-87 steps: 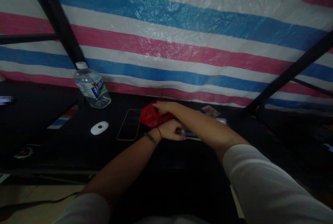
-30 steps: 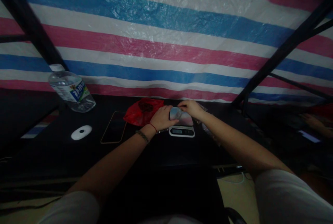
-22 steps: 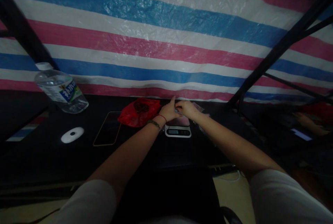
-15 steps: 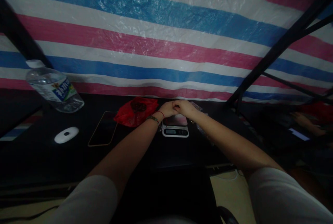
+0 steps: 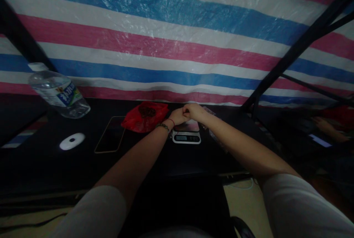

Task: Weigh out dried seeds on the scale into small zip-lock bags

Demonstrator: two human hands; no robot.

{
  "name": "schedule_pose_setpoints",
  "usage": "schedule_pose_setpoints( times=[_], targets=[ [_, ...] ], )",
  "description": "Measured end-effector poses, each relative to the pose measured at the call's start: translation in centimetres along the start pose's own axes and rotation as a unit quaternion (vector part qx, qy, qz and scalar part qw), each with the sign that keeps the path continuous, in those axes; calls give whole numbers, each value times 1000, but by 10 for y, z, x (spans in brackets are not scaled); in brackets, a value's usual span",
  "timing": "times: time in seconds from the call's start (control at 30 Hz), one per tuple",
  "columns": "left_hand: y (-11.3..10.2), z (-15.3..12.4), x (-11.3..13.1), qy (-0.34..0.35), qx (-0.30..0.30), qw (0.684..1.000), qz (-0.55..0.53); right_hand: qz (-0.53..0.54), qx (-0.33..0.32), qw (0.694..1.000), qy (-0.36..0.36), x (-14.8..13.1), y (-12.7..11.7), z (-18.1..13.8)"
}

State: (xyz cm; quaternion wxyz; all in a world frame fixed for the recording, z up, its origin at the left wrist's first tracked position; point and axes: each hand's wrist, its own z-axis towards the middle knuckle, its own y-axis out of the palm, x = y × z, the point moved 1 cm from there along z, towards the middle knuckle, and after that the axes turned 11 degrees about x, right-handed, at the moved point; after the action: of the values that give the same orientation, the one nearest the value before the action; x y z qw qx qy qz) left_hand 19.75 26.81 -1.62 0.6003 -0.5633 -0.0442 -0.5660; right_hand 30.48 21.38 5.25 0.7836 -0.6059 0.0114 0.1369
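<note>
My left hand (image 5: 178, 116) and my right hand (image 5: 192, 111) meet above a small white digital scale (image 5: 186, 138) with a shiny, pinkish-looking pan. Both have their fingers closed together; whatever lies between them is too small or hidden to name. Left of my left hand, a red plastic bag (image 5: 135, 119) lies spread out with a heap of small dark brown pieces (image 5: 146, 111) on it. Beside my right wrist are clear plastic packets (image 5: 209, 111), partly covered by my forearm.
On the black table (image 5: 155, 164) lie a phone (image 5: 110, 135) and a white oval device (image 5: 72, 141). A large clear bottle (image 5: 59, 90) stands at the left. Striped plastic sheeting (image 5: 166, 46) hangs behind, between dark metal bars (image 5: 276, 70). Another person's arm (image 5: 329, 127) shows at far right.
The view has shifted very slightly. My hands stay together over the scale, with only a small movement of the right hand; the objects on the table have not moved.
</note>
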Motion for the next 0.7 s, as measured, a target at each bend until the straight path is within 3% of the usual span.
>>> schedule_pose_setpoints(
  times=[0.5, 0.7],
  targets=[
    [2, 0, -4, -24, -3, 999, 25, -29, 38, 998, -37, -6, 3, -4],
    [3, 0, -5, -6, -1, 1000, 8, 38, 66, 996, -54, 3, 8, -7]
  ],
)
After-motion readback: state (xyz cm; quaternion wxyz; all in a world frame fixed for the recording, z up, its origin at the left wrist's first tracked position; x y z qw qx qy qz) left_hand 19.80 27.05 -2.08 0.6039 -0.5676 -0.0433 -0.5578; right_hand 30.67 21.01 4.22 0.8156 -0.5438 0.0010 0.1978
